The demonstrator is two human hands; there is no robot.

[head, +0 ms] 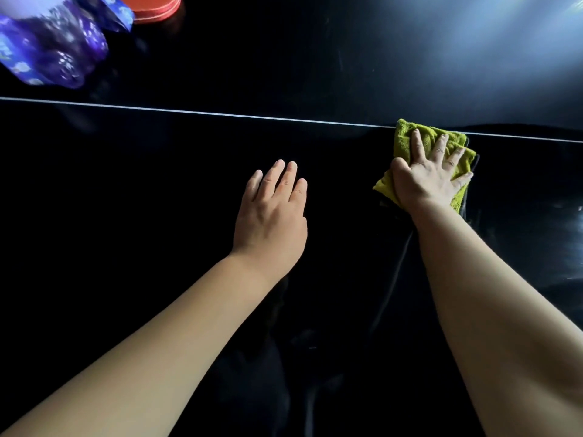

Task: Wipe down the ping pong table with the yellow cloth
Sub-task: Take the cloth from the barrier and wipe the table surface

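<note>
The table (pixel 157 184) is crossed from left to right by 1 line (pixel 220 114). On the near side of the line, at the right, the cloth (pixel 407 137) is laid on the table, with its far edge reaching the line. The right hand (pixel 426 181) is spread flat on the cloth. The left hand (pixel 271 216) is placed left of the cloth, apart from it. Beyond the line, at the far left, a bag (pixel 53 45) is set, with a paddle (pixel 154 6) just behind it to the right.
</note>
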